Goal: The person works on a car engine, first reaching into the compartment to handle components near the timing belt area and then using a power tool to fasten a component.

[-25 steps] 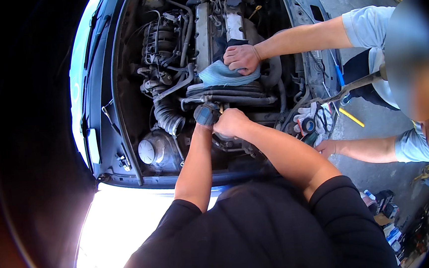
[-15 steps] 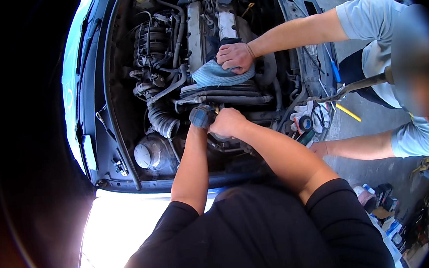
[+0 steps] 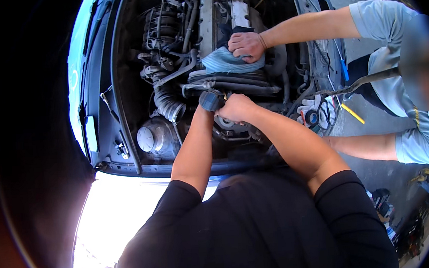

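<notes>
My left hand [image 3: 220,97] is down in the engine bay, mostly hidden beyond a dark, watch-like round thing [image 3: 212,100] at the wrist. Its fingers do not show. Right beside it, my right hand [image 3: 235,107] is closed, knuckles up; whatever it grips is hidden beneath. Both hands sit just on the near side of the dark hoses [image 3: 241,86] at the end of the engine [image 3: 207,22]. A pulley-like round part [image 3: 227,121] shows partly under my right hand. Beyond the hoses, a co-worker's hand [image 3: 247,47] presses on a light blue cloth [image 3: 232,62].
A ribbed intake hose [image 3: 166,101] and a round silver cap [image 3: 145,139] lie to the left. On the right edge are gloves [image 3: 308,105], a tape roll [image 3: 312,117] and a blue-handled tool [image 3: 344,69]. The co-worker's other arm [image 3: 364,147] reaches in there.
The whole view has shifted, so the engine bay and both my hands appear farther right. My hands keep their place by the hoses. The co-worker's hand stays on the cloth.
</notes>
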Available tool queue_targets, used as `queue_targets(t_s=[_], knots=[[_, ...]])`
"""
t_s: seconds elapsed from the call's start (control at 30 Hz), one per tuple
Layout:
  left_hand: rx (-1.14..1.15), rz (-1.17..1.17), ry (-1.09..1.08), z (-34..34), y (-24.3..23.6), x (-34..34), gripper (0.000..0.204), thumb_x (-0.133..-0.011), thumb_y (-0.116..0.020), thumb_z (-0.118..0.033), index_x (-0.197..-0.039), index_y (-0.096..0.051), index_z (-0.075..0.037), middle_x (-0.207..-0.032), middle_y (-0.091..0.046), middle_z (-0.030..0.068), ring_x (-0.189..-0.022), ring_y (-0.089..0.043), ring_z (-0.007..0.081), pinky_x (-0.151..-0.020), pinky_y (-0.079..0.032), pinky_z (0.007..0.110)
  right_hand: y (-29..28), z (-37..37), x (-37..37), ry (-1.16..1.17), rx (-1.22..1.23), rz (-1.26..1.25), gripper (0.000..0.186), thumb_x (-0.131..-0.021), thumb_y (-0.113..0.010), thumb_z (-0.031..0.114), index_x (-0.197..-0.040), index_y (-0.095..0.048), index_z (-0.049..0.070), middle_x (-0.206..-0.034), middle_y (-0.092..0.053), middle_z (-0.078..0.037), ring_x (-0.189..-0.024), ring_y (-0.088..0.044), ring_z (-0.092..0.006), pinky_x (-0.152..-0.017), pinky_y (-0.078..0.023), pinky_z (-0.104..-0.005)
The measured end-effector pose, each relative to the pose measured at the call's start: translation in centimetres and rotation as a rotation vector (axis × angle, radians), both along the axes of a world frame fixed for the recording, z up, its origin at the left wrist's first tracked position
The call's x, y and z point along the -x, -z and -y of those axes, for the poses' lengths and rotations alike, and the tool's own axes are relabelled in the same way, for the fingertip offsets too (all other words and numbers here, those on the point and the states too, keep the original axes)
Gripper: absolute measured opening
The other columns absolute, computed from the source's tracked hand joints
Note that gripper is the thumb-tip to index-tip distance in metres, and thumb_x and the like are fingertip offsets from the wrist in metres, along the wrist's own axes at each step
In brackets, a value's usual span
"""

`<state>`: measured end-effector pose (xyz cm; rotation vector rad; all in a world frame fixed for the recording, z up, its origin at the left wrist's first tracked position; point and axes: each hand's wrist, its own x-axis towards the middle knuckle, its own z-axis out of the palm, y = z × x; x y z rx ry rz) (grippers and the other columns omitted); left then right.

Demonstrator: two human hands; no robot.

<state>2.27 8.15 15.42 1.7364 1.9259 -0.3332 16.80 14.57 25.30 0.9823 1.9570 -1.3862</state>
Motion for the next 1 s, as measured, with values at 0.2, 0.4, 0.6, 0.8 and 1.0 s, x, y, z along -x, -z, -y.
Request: queue_targets(t_s=[0.2,0.4,0.6,0.8,1.0], knots=[[-0.027,0.021,0.215,3.8,0.0,-0.6,0.043,-0.095,-0.050,-0.038,-0.130,-0.060,-0.015,-0.127,-0.063,0.0092,-0.117,-0.059,0.0241,-0.106,-0.045,0.037,-3.5,0.0,-0.8,-0.288,-0.065,0.014,0.048,-0.084,-0.068,0.045,-0.086,-0.074,-0.002,-0.081,-0.072,-0.019,-0.076,-0.072,-0.0305,-0.071,-0.059,-0.0392],[-0.287,0.985,-0.411,16.1,11.9,-7.0,0.025,-0.098,-0.044,-0.019,-0.098,-0.059,0.001,-0.093,-0.063,0.0135,-0.088,-0.063,0.0278,-0.087,-0.053,0.039,-4.8,5.2,-6.2,-0.408,-0.203,-0.079,0.044,-0.075,-0.063,0.020,-0.111,-0.066,-0.006,-0.110,-0.070,-0.025,-0.106,-0.068,-0.0386,-0.091,-0.055,-0.0444],[0.189,2.334,-1.706,13.7,6.9,-8.2,0.029,-0.101,-0.036,-0.018,-0.094,-0.056,0.001,-0.088,-0.063,0.0157,-0.082,-0.062,0.0307,-0.083,-0.054,0.041,-2.3,6.0,-6.5,-0.369,-0.229,-0.038,0.044,-0.076,-0.063,0.018,-0.114,-0.063,-0.005,-0.109,-0.070,-0.025,-0.107,-0.067,-0.0376,-0.093,-0.054,-0.0424],[0.175,2.430,-1.873,12.4,6.1,-7.9,0.028,-0.100,-0.036,-0.017,-0.099,-0.056,0.004,-0.090,-0.064,0.0146,-0.083,-0.063,0.0286,-0.085,-0.054,0.038,-1.3,5.3,-5.7,-0.341,-0.264,-0.045,0.040,-0.073,-0.064,0.019,-0.105,-0.069,-0.004,-0.106,-0.071,-0.024,-0.105,-0.068,-0.0374,-0.092,-0.055,-0.0431],[0.183,2.446,-1.803,13.2,8.8,-8.3,0.030,-0.102,-0.037,-0.021,-0.101,-0.060,-0.001,-0.094,-0.066,0.0142,-0.086,-0.066,0.0252,-0.084,-0.055,0.036,-1.4,5.0,-5.1,-0.347,-0.332,-0.034,0.032,-0.072,-0.065,0.020,-0.097,-0.074,0.001,-0.103,-0.072,-0.020,-0.104,-0.068,-0.0353,-0.091,-0.055,-0.0421]])
